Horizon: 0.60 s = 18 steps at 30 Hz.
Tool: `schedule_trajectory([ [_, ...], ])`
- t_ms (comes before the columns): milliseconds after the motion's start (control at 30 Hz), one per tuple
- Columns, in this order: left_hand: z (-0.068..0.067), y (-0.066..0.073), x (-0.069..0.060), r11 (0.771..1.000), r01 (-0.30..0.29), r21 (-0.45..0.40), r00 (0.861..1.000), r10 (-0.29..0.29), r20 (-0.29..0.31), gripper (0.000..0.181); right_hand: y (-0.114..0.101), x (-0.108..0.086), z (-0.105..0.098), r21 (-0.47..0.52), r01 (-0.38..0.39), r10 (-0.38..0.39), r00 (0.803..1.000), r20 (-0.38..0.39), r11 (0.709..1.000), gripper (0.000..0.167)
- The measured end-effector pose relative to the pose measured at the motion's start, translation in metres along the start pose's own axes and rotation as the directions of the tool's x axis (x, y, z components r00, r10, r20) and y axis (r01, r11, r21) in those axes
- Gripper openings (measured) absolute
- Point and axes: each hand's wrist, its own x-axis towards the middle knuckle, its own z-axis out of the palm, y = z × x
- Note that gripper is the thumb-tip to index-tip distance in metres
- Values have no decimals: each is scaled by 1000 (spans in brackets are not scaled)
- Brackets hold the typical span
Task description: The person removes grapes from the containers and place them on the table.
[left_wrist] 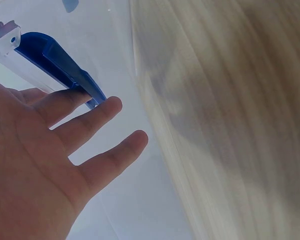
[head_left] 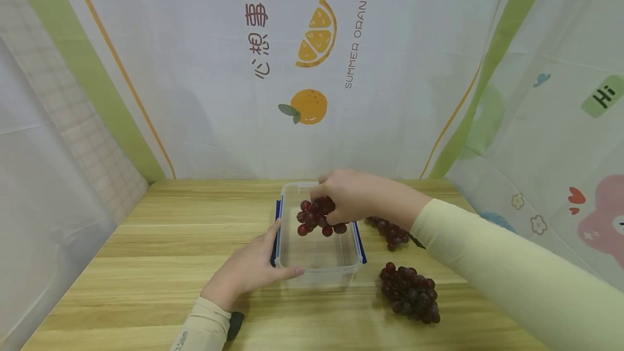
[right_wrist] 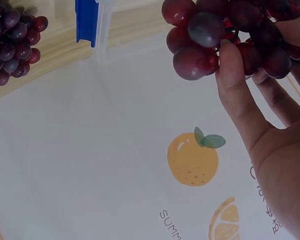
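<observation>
My right hand (head_left: 348, 194) grips a bunch of dark red grapes (head_left: 314, 215) over a clear plastic container (head_left: 319, 271) with blue side latches. In the right wrist view, fingers and thumb close round the bunch, whose grapes hang off the fingertips. Along the container's left side lies my left hand (head_left: 253, 264), its thumb on the near rim and its fingers by the side wall. From the left wrist view, these fingers look fairly straight, some touching the blue latch (left_wrist: 65, 65). Where exactly the bunch's lowest grapes sit relative to the rim is hard to tell.
Two more bunches lie on the wooden table (head_left: 161, 270) right of the container: a near one (head_left: 409, 292), and a far bunch (head_left: 390, 232) partly behind my right forearm. A printed white cloth (head_left: 219, 123) hangs behind the table and at both sides.
</observation>
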Motion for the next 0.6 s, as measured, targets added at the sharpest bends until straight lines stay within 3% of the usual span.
schedule_trajectory([
  [600,0,1,0,1000,9,-5,1000,-9,4,129,5,-18,-2,18,-10,10,1000,-21,1000,32],
])
